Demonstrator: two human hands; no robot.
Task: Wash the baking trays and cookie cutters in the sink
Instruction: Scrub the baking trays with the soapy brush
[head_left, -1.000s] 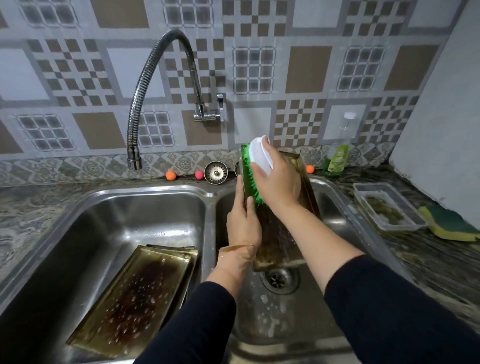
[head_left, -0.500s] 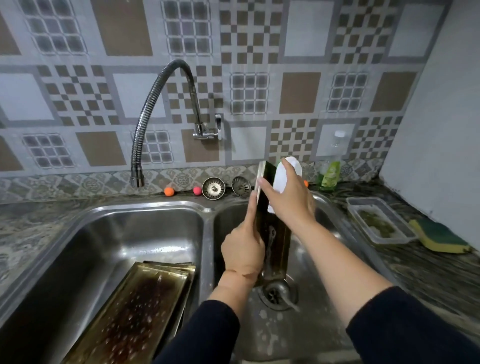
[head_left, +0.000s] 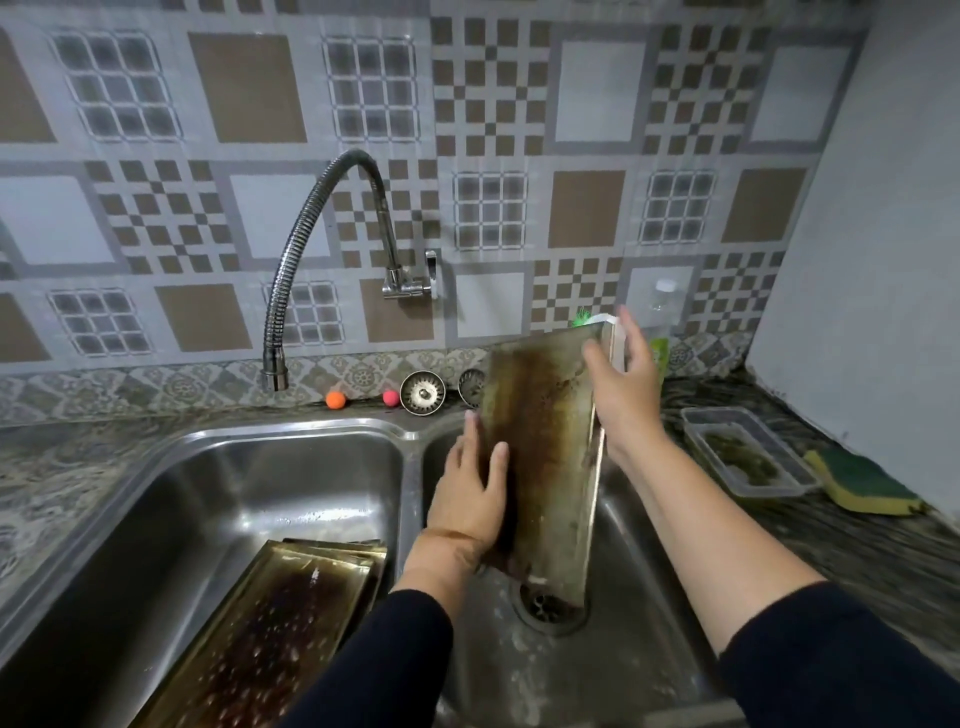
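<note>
The held baking tray (head_left: 540, 447) was dull brown with rust-dark streaks. The stacked trays (head_left: 270, 644) at near left were brassy, blackened inside. Far-wall tiles (head_left: 249, 88) bore grey, white and tan checks. The sponge (head_left: 862, 483) at right was yellow and green.

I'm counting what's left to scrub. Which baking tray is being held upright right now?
The tray over the right basin's drain, gripped by both hands; the other trays lie stacked in the left basin.
</note>
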